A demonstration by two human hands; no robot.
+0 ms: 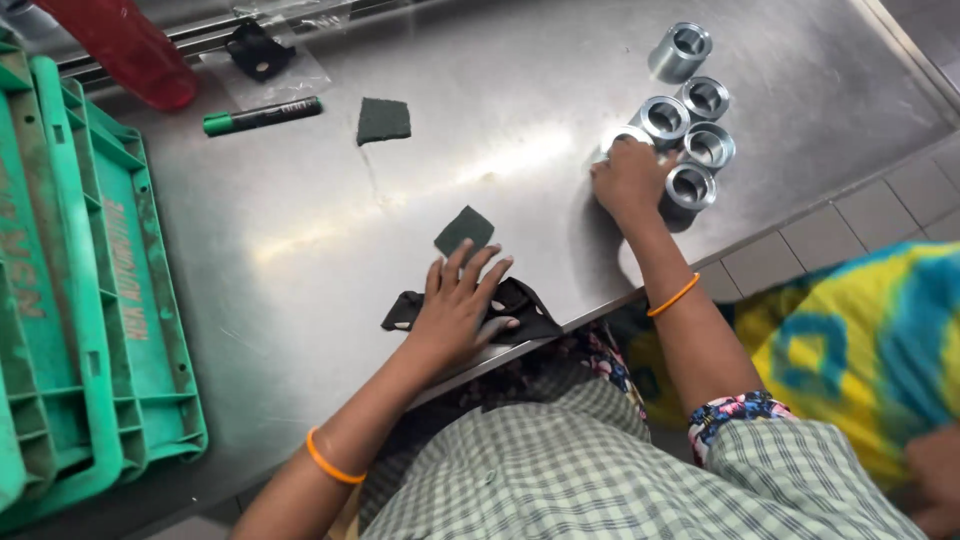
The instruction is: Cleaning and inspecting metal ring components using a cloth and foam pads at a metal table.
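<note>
Metal ring [625, 135] half-hidden under right hand [630, 180]

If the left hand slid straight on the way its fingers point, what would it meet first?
The left hand, resting on a black cloth, points up and slightly right. It would likely first meet the dark green scouring pad just beyond its fingertips.

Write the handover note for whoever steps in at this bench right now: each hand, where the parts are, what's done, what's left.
Left hand: flat, fingers spread, resting on a black cloth at the table's near edge, just below a dark scouring pad.
Right hand: closed over one metal ring beside the cluster of metal rings.
Five more rings stand grouped at the right; a second pad and a green marker lie further back; green crates at the left.
Done or left: cannot tell which rings have been scrubbed.
</note>
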